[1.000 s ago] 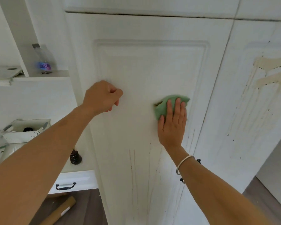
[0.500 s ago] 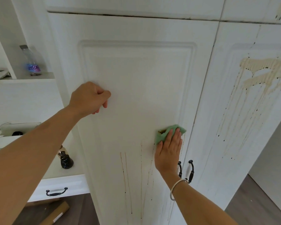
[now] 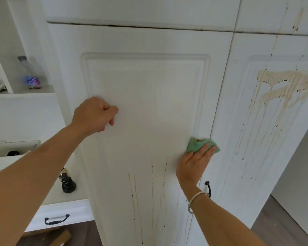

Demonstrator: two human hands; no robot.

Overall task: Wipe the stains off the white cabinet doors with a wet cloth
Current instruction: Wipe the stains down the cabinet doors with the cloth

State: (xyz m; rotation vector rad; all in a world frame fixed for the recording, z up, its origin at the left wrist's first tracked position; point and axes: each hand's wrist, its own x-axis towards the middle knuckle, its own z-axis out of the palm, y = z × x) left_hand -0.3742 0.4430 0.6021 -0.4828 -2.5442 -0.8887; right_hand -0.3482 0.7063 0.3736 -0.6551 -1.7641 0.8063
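Cloth point(image 3: 200, 145), green: moved down to right edge of left door point(image 3: 140, 82), pressed under flat right hand point(image 3: 194, 164). Left hand point(image 3: 94, 114) curled, empty, against same door, unmoved. Drip stains point(image 3: 152, 192) below, right door point(image 3: 256, 139) still unwiped.

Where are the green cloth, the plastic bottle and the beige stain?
green cloth point(image 3: 196, 146), head view, upper left fold
plastic bottle point(image 3: 30, 72), head view, clear body
beige stain point(image 3: 288, 76), head view, thick top band

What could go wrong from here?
The green cloth under the right hand already looks brown-soiled at its top edge, so it may smear the left door. The thin brown drips lower down could be missed. The beige splash on the right door will likely need a rinsed cloth.
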